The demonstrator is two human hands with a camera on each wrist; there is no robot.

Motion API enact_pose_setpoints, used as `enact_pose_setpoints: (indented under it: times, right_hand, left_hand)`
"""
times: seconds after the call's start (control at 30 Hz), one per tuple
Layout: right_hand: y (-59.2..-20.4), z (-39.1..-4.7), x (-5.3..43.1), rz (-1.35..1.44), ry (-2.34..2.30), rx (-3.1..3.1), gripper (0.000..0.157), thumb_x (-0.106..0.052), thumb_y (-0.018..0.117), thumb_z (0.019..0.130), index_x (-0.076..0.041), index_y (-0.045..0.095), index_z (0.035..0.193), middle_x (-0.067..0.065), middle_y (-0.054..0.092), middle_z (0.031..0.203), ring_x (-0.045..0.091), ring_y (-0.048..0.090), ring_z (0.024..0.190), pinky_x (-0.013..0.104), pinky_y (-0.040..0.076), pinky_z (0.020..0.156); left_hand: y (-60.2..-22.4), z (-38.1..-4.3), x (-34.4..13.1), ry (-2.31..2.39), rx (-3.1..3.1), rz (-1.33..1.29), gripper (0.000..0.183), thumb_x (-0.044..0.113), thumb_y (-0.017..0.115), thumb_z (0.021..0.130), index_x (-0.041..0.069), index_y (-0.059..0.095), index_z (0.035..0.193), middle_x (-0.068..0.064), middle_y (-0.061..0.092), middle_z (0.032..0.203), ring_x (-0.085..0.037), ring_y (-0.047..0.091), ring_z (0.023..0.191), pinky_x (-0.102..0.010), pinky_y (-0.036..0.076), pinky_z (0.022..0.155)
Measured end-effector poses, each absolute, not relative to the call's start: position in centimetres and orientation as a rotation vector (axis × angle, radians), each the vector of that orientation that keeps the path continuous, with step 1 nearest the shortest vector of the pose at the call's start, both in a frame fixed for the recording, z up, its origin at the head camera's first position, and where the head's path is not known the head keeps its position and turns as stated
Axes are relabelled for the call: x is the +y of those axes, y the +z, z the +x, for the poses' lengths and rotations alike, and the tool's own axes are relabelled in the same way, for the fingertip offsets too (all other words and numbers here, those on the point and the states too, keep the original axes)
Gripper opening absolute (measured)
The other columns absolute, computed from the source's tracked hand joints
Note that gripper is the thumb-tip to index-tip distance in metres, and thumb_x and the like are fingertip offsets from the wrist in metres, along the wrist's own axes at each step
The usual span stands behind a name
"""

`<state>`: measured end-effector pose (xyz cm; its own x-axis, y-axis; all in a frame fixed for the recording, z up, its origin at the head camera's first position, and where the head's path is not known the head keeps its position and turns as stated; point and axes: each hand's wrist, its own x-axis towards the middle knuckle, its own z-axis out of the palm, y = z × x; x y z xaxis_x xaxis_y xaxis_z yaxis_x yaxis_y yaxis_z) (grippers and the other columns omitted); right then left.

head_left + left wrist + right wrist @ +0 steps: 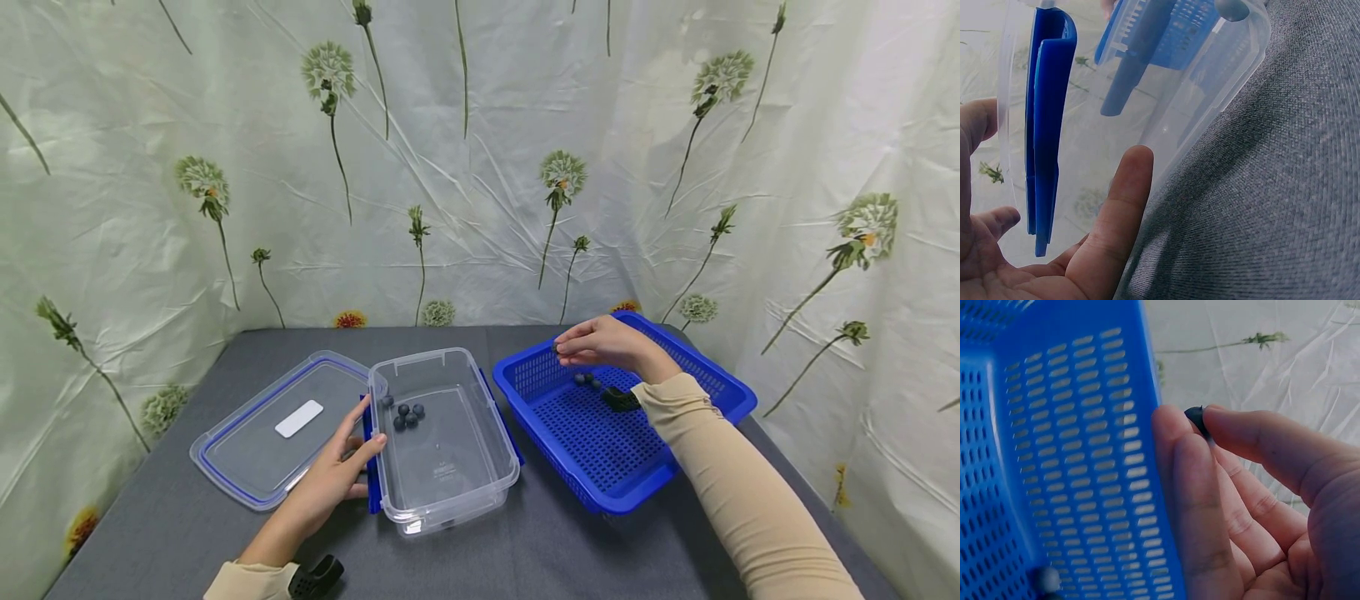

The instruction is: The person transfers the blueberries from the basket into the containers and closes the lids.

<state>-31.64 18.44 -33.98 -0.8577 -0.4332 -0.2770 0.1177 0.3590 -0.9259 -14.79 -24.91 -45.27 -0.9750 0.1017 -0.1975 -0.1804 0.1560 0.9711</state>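
My right hand (611, 343) pinches a blueberry (1197, 417) between thumb and fingertips, over the far left rim of the blue basket (525, 408). In the right wrist view its fingers lie right at the basket's perforated wall. Inside the basket are a few more blueberries (587, 380). My left hand (333, 471) rests against the left side of the clear plastic container (465, 467), fingers spread around its blue latch (1047, 137), with the thumb at the rim. Several blueberries (408, 415) lie in the container, toward its far left.
The container's clear lid (255, 450), with a blue seal and a white label (298, 418), lies on the grey tabletop (150, 533) at the left. A dandelion-print curtain (465, 167) hangs behind the table.
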Motion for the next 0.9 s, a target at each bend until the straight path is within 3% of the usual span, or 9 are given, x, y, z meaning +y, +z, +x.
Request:
enact_pose_setpoints:
  times: [0.3, 0.53, 0.8, 0.9]
  right_hand:
    - [-33.4, -31.5, 15.4, -0.333, -1.522, 2.106, 0.045, -0.001, 0.066, 0.104, 0.015, 0.055, 0.145, 0.010, 0.080, 0.112, 0.011, 0.078, 0.096, 0.027, 0.064, 0.096]
    - [-33.2, -31.3, 11.9, -0.383, -1.504, 2.076, 0.043, -0.003, 0.068, 0.104, 0.010, 0.060, 0.144, 0.008, 0.081, 0.110, 0.011, 0.078, 0.097, 0.041, 0.058, 0.111]
    - [-33.4, -31.3, 7.6, -0.386, -1.531, 2.018, 0.040, 0.002, 0.067, 0.103, 0.011, 0.062, 0.141, 0.009, 0.080, 0.104, 0.013, 0.078, 0.094, 0.030, 0.064, 0.096]
    - [-33.6, -31.2, 6.3, -0.388, -1.522, 2.017, 0.037, 0.003, 0.066, 0.103, 0.010, 0.063, 0.139, 0.011, 0.080, 0.105, 0.013, 0.078, 0.092, 0.034, 0.064, 0.100]
  left_hand:
    - [-45.4, -14.8, -25.0, 1.919, 2.204, -0.080, 0.078, 0.038, 0.060, 0.111, 0.045, 0.011, 0.171, -0.033, 0.036, 0.153, -0.041, 0.067, 0.118, -0.055, 0.067, 0.086]
    - [-45.4, -14.8, -25.0, 1.910, 2.206, -0.093, 0.078, 0.038, 0.060, 0.111, 0.046, 0.011, 0.171, -0.032, 0.037, 0.152, -0.040, 0.068, 0.116, -0.055, 0.067, 0.086]
    - [-45.4, -14.9, -25.0, 1.899, 2.218, -0.091, 0.077, 0.037, 0.059, 0.112, 0.046, 0.011, 0.171, -0.032, 0.038, 0.152, -0.041, 0.069, 0.117, -0.056, 0.067, 0.086]
    - [-45.5, -14.9, -25.1, 1.894, 2.222, -0.089, 0.078, 0.038, 0.059, 0.111, 0.047, 0.011, 0.171, -0.032, 0.038, 0.152, -0.041, 0.069, 0.117, -0.056, 0.067, 0.085]
